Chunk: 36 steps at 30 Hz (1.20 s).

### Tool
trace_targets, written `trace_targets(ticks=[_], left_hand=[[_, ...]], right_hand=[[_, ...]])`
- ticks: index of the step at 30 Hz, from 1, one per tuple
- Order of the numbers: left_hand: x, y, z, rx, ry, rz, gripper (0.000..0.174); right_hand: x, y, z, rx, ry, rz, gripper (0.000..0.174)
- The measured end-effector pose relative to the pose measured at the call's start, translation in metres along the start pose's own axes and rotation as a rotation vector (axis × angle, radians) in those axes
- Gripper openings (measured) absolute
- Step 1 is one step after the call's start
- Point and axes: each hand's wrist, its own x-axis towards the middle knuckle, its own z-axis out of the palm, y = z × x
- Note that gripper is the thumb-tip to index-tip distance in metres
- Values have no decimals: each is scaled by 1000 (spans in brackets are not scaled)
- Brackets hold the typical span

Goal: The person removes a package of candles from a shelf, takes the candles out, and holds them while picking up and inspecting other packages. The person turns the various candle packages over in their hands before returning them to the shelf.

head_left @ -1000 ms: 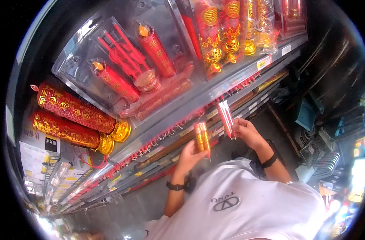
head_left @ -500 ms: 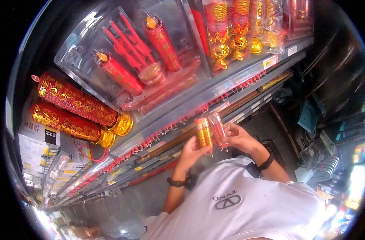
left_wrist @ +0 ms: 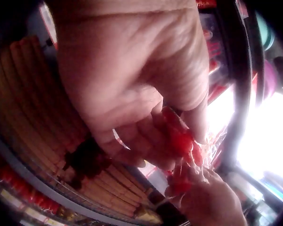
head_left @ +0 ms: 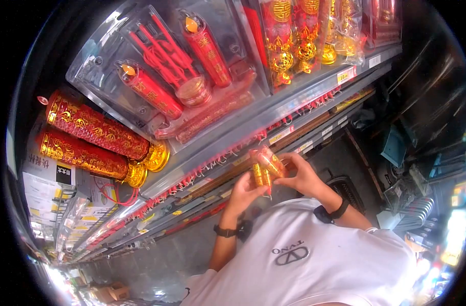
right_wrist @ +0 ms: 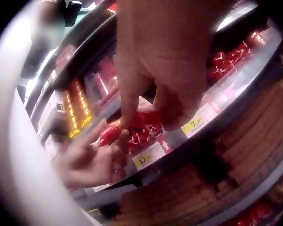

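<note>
Between thumb and fingers, my left hand (head_left: 241, 195) holds a small pack of red candles with gold decoration (head_left: 262, 179), roughly upright in the head view. My right hand (head_left: 302, 176) grips a second red candle pack (head_left: 270, 159), tilted so that its upper end overlaps the first one. In the left wrist view, red candle ends (left_wrist: 183, 143) in clear wrap stick out by my left thumb, close to the right hand (left_wrist: 214, 202). The right wrist view has the left hand (right_wrist: 96, 162) just beside the right fingers, which hide much of the pack.
Above the hands, a shelf carries a clear boxed candle set (head_left: 192, 94), two large red-and-gold candles (head_left: 92, 135) and bagged gold-based candles (head_left: 281, 46). Price tags (head_left: 346, 75) line its edge. Lower shelves hold rows of red candles with white wicks (head_left: 233, 148) and brownish bundled sticks (right_wrist: 174, 197).
My right hand has moved left to meet the left hand. Its candle pack has turned and now leans across the gold-decorated pack. My left hand keeps its grip nearly in place.
</note>
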Motion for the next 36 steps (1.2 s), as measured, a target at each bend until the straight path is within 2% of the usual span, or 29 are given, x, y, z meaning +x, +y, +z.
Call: trace_targets(ticks=[5, 8, 12, 15, 18, 21, 24, 27, 30, 33, 36], left_hand=[[0, 3, 2, -33, -14, 25, 51], [-1, 4, -2, -32, -41, -52, 58], [-1, 2, -3, -21, -53, -40, 54], [0, -1, -4, -17, -22, -24, 50], [0, -2, -4, -43, 3, 6, 46], [4, -11, -13, 416, 118, 282, 40], [-2, 3, 2, 53, 192, 441, 30], [-2, 21, 6, 749, 357, 836, 28], [-7, 23, 7, 918, 434, 943, 32], [-9, 25, 10, 949, 478, 950, 34], [-9, 24, 8, 959, 494, 942, 34]], right_hand=[[0, -8, -1, -94, 44, -24, 60], [2, -1, -2, -49, 16, 7, 63], [2, -3, -3, 43, 7, 52, 61], [3, -4, -7, 526, -137, 239, 62], [2, -9, -16, 647, -255, 320, 61], [3, -2, -19, 674, -342, 301, 57], [1, -3, -17, 664, -292, 285, 54], [4, 1, -18, 650, -329, 167, 51], [3, -15, -20, 615, -259, 162, 53], [5, -11, -24, 575, -304, 118, 55], [3, -9, -20, 642, -211, 172, 52]])
